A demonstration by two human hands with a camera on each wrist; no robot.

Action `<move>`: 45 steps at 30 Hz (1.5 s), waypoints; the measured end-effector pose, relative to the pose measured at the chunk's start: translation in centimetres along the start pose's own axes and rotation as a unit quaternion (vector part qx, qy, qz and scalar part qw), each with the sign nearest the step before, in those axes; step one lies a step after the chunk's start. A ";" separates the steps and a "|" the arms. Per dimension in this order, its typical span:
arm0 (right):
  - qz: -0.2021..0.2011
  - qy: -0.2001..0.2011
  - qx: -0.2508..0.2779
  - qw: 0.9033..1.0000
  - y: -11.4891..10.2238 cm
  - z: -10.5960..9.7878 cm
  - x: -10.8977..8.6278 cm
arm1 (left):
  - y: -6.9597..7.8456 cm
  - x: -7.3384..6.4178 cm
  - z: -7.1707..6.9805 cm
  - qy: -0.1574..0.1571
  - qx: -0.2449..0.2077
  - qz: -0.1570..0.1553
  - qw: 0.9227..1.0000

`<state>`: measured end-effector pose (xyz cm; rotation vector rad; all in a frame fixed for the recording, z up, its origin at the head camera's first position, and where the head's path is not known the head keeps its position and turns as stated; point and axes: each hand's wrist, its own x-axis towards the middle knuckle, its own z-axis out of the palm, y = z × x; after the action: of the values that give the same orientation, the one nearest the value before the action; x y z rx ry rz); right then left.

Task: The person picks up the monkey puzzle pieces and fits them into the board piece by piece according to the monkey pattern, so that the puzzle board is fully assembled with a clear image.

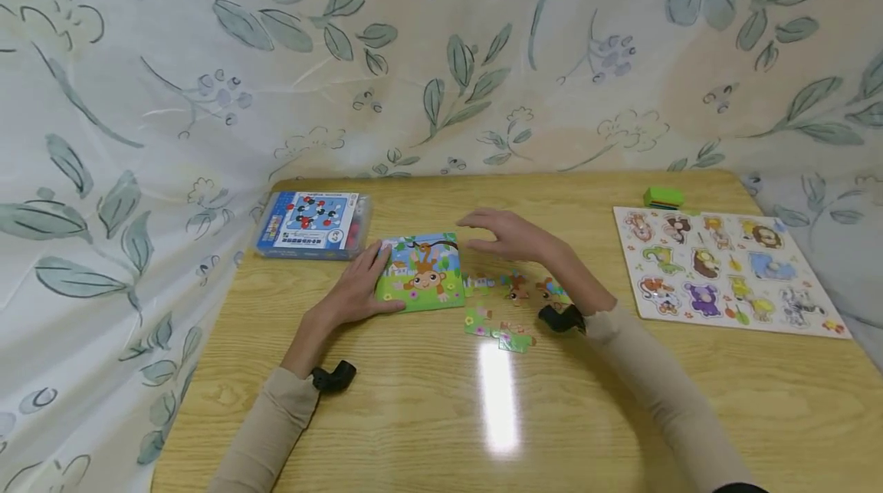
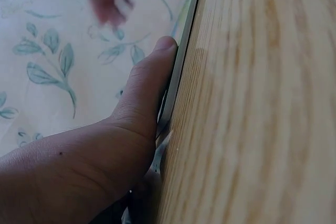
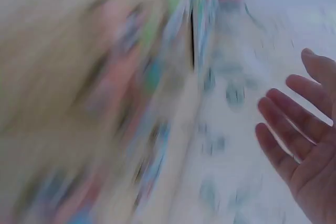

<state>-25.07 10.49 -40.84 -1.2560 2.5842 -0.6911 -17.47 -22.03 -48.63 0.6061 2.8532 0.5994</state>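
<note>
A square monkey picture puzzle [image 1: 422,272] lies on the wooden table in the head view. My left hand [image 1: 357,284] rests at its left side, fingers along the edge and thumb by the near corner. In the left wrist view the thumb [image 2: 149,80] lies straight against the thin board. Above the table, just right of the puzzle's far corner, hovers my right hand [image 1: 507,234], its fingers apart with nothing between them. Loose puzzle pieces [image 1: 515,288] lie below and right of it, and a joined green group [image 1: 509,341] sits nearer me. The right wrist view is blurred, though spread fingers [image 3: 283,124] show.
Behind my left hand stands a blue-labelled plastic case [image 1: 313,223]. On the right lies a white animal puzzle board [image 1: 738,271], with a small green block [image 1: 664,196] at its far edge. A floral cloth [image 1: 455,56] hangs behind the table [image 1: 386,432].
</note>
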 end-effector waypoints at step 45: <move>0.062 -0.005 0.046 0.997 4.2 0.0 -5.9 | 0.0 0.2 0.4 0.001 0.014 0.006 1.000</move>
<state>-24.30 17.38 -43.08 -1.0587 2.5647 -0.7658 -17.56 -21.86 -49.01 0.6271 2.8665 0.5619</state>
